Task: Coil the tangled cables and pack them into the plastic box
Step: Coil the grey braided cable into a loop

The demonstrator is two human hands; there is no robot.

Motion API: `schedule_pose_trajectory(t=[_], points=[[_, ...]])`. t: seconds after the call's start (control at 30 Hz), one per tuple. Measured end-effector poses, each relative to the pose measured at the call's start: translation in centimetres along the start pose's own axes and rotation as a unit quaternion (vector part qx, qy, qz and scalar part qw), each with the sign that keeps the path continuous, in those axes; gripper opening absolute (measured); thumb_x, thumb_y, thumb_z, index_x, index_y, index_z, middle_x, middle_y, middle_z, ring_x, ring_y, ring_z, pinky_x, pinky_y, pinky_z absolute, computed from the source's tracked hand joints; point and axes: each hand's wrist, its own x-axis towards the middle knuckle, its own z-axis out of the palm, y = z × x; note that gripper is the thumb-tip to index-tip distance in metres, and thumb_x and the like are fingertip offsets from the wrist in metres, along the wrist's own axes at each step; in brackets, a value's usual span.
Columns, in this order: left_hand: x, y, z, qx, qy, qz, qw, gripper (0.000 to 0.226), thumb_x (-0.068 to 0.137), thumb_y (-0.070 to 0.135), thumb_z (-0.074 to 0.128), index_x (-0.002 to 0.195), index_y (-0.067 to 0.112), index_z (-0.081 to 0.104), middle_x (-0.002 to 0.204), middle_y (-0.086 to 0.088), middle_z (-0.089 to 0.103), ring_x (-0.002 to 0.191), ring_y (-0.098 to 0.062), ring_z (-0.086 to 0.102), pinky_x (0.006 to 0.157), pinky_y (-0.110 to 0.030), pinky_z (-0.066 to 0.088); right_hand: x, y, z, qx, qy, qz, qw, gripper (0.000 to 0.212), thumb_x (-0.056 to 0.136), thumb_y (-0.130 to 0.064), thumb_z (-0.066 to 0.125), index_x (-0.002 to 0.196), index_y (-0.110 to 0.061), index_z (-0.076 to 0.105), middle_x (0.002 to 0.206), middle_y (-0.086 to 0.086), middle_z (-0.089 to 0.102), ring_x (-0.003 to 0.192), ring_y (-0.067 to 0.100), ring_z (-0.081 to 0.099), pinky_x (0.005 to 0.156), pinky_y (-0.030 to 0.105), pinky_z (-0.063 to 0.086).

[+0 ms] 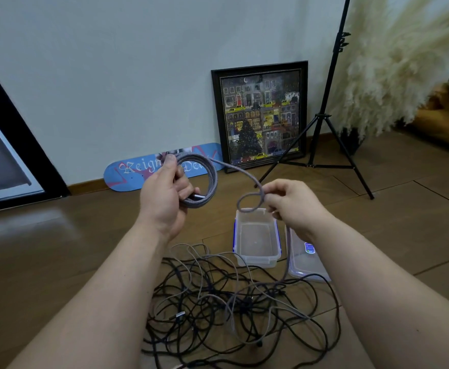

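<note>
The left hand point(162, 193) is raised in front of the person, its fingers curled around a coil point(202, 179) of grey braided cable. The thumb presses the top of the loops and the fingers wrap the lower side, where a metallic plug end shows just beside the fingertips. The coil counts roughly 3 or 4 turns lying close together.

From the coil the same grey braided cable point(234, 169) runs rightward to the right hand point(295, 206), which pinches it between thumb and forefinger. Just left of that pinch the cable makes 1 small loop point(250, 202). The other fingers of the right hand are curled in; whether they also touch the cable cannot be told. Below the right hand the grey cable drops down to the floor and joins the tangle.

The tangled cables point(231, 302), black and grey, lie spread on the wooden floor point(85, 249) between the person's forearms. The clear plastic box point(256, 258) stands open on the floor just beyond the tangle, below the right hand, with blue clips on its sides. Its lid point(303, 265) lies flat just to the right of it, partly hidden by the right wrist.

Against the wall lean a blue skateboard deck point(138, 171) and a framed picture point(260, 115). A black tripod point(321, 129) stands to the right, beside pale pampas grass point(393, 65).
</note>
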Motion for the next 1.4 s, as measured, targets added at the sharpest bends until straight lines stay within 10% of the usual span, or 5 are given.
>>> schedule_pose_trajectory(t=[0.67, 0.97, 1.13, 1.27, 1.4], points=[[-0.9, -3.2, 1.9, 0.226, 0.034, 0.07, 0.971, 0.038, 0.105, 0.031, 0.038, 0.074, 0.017, 0.055, 0.062, 0.006, 0.058, 0.058, -0.01, 0.054, 0.059, -0.024, 0.044, -1.1, -2.7, 2.4, 0.392, -0.135, 0.09, 0.905, 0.021, 0.094, 0.008, 0.046, 0.096, -0.006, 0.062, 0.066, 0.004, 0.059, 0.055, 0.01, 0.053, 0.056, 0.025, 0.043], [-0.8, -2.6, 2.1, 0.174, 0.014, 0.038, 0.984, 0.039, 0.106, 0.03, 0.037, 0.069, 0.017, 0.039, 0.046, 0.012, 0.033, 0.042, -0.006, 0.033, 0.049, -0.023, 0.034, -0.7, -2.0, 1.8, 0.193, -0.042, 0.006, 0.98, 0.015, 0.087, 0.006, 0.061, 0.084, -0.009, 0.065, 0.071, 0.006, 0.059, 0.06, 0.012, 0.051, 0.056, 0.025, 0.037], [-0.5, -2.0, 1.2, 0.224, -0.018, 0.04, 0.974, 0.033, 0.105, 0.026, 0.04, 0.073, 0.018, 0.039, 0.05, 0.013, 0.031, 0.043, -0.006, 0.026, 0.051, -0.027, 0.024, -0.4, -1.9, 1.5, 0.107, 0.058, -0.095, 0.988, 0.033, 0.09, -0.01, 0.063, 0.121, -0.022, 0.059, 0.104, -0.002, 0.063, 0.086, 0.014, 0.063, 0.072, 0.023, 0.051], [-0.7, -2.2, 1.1, 0.237, -0.054, 0.025, 0.97, 0.032, 0.105, 0.026, 0.041, 0.073, 0.017, 0.039, 0.047, 0.012, 0.03, 0.041, -0.004, 0.026, 0.058, -0.032, 0.031, -1.0, -1.7, 2.3, -0.2, 0.065, -0.299, 0.931, 0.061, 0.082, -0.027, 0.074, 0.139, -0.029, 0.05, 0.12, -0.004, 0.052, 0.092, 0.007, 0.052, 0.083, 0.024, 0.046], [-1.1, -1.9, 1.6, 0.249, -0.092, 0.016, 0.964, 0.034, 0.105, 0.024, 0.039, 0.072, 0.015, 0.037, 0.046, 0.011, 0.029, 0.04, -0.005, 0.026, 0.056, -0.033, 0.026, -0.6, -1.0, 2.6, -0.246, 0.107, -0.371, 0.889, 0.027, 0.073, -0.026, 0.083, 0.097, -0.018, 0.073, 0.111, 0.006, 0.054, 0.101, 0.022, 0.056, 0.079, 0.035, 0.051]])
